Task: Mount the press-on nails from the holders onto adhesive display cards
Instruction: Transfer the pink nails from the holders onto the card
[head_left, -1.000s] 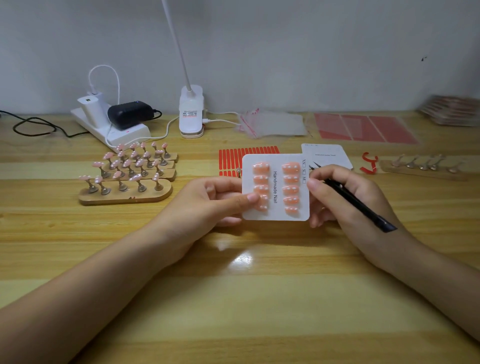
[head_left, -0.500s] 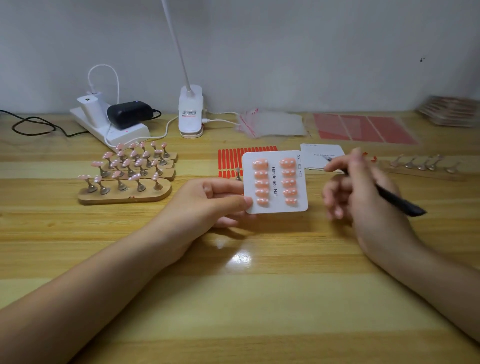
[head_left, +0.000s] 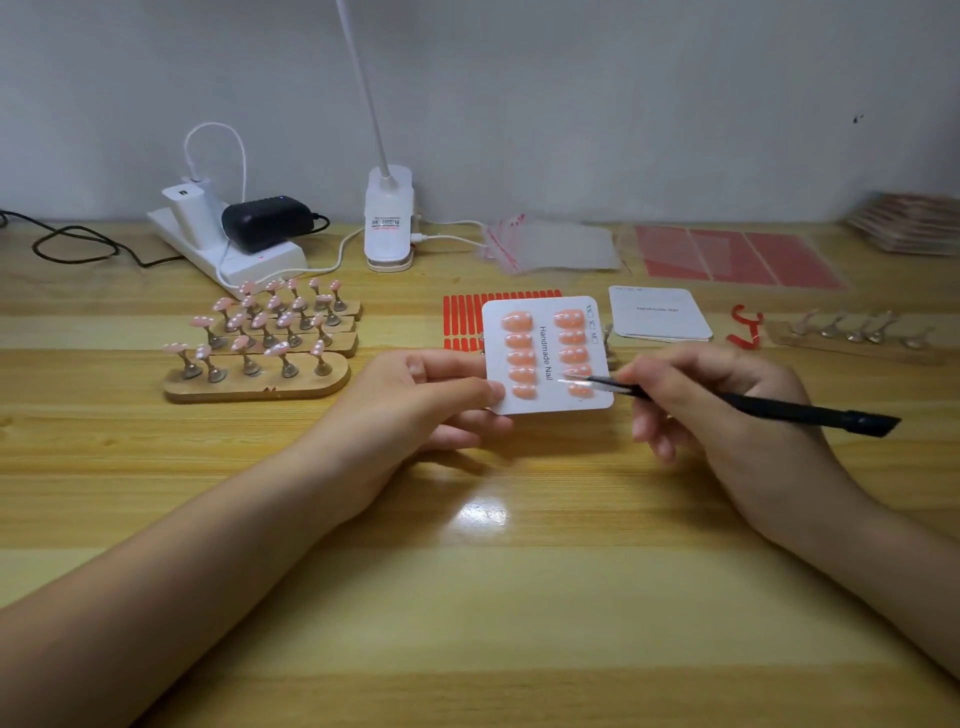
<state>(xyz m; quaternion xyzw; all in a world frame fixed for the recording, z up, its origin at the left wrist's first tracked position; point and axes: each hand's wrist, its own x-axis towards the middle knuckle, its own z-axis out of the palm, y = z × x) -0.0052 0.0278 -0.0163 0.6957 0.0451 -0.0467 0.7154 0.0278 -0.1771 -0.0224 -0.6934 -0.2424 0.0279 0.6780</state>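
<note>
**Tweezers back on the card — last nails being seated**

Since half a second ago the right hand (head_left: 727, 410) has swung back in from beside the blank card, bringing the tip of the black tweezers (head_left: 753, 408) onto the lower end of the right-hand column of nails; the filled card itself has barely shifted in the left hand.

Nearest, both forearms lie over the bare wooden tabletop (head_left: 467, 623). The left hand (head_left: 431, 405) pinches the display card (head_left: 545, 356) at its lower left edge, thumb on top and fingers curled under, holding it just off the wood. The right hand's fingers are wrapped round the tweezers like a pen, the tip touching or just above the second-lowest nail on the right. The card carries two columns of five peach press-on nails (head_left: 519, 358), so it looks full — this reads as a final press or straightening, not a fresh placement.

The next move likely calls for a light, steady nudge while the left hand keeps the card level, then setting it aside.

Further back, the blank card (head_left: 660, 314) and the red adhesive strips (head_left: 462, 317) wait just behind. To the left, wooden holders (head_left: 260, 338) stand loaded with pink nails; far right, an emptied holder (head_left: 857, 335). A lamp base (head_left: 389, 218) and power strip (head_left: 234, 249) sit by the wall.
</note>
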